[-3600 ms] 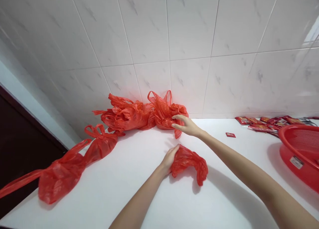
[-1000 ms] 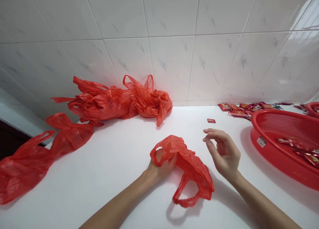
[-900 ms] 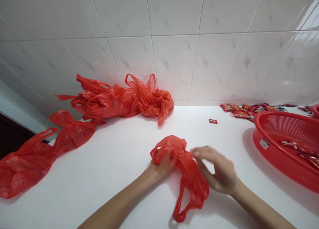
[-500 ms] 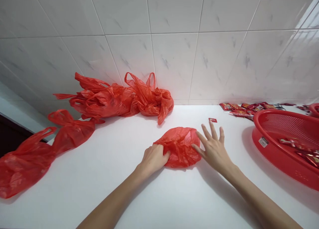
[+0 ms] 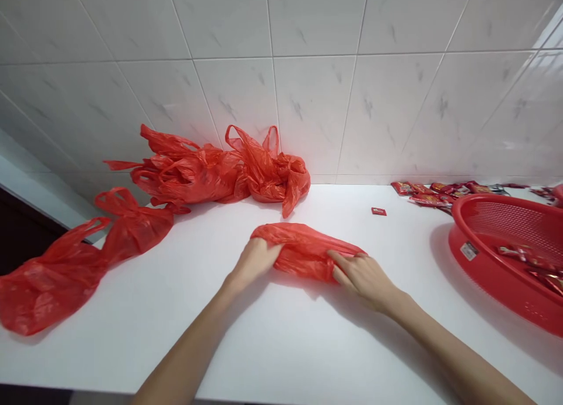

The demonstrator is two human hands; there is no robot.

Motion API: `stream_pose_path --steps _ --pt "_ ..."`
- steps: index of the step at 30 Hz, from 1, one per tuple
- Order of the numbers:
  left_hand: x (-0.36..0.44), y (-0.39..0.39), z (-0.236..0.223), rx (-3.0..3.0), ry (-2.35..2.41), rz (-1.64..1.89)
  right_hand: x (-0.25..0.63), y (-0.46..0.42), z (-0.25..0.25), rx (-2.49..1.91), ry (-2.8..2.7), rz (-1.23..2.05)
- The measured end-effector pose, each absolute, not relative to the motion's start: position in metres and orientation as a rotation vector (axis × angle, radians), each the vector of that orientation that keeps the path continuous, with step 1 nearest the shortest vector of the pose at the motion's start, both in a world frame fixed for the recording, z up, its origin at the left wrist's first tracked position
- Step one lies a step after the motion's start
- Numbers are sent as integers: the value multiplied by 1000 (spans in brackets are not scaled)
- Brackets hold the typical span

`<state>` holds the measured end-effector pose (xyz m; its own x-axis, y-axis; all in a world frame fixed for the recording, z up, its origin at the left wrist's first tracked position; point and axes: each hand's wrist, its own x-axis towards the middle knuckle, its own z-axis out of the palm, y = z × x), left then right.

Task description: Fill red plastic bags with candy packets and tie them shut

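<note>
Flattened out since the earlier bunching, the red plastic bag (image 5: 303, 252) now stretches sideways across the white counter (image 5: 308, 346), its long axis running left to right between my hands. My left hand (image 5: 255, 264) grips its left end, while my right hand (image 5: 363, 282) presses its right end with fingers close together. Off to the right, the red mesh basket (image 5: 484, 270) holds foil sachets (image 5: 523, 254), and more lie along the wall tiles (image 5: 352, 100).

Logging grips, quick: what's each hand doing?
Left hand: closed, holding the left end of the red plastic bag.
Right hand: fingers on the bag's right end; cannot tell if gripping.
</note>
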<state>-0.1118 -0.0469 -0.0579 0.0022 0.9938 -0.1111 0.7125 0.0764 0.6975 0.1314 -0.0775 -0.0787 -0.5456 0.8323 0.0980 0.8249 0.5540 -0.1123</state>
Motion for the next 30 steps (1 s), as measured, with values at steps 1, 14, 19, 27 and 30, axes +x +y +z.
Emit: stream_pose_path --steps 1,14,19,27,30 --pt "-118 -44 -55 1632 1770 625 133 -75 -75 -1531 -2626 84" --pt "-142 -54 -28 1779 728 688 140 -78 -71 -1438 -2670 220" --pt "-100 -57 -55 2211 955 596 137 -76 -80 -1278 -2643 327" --pt "-90 -47 -70 2215 1340 206 141 -82 -74 -1237 -2390 866" --pt "-99 -38 -60 2077 1575 -4 144 -80 -66 -1225 -2413 902"
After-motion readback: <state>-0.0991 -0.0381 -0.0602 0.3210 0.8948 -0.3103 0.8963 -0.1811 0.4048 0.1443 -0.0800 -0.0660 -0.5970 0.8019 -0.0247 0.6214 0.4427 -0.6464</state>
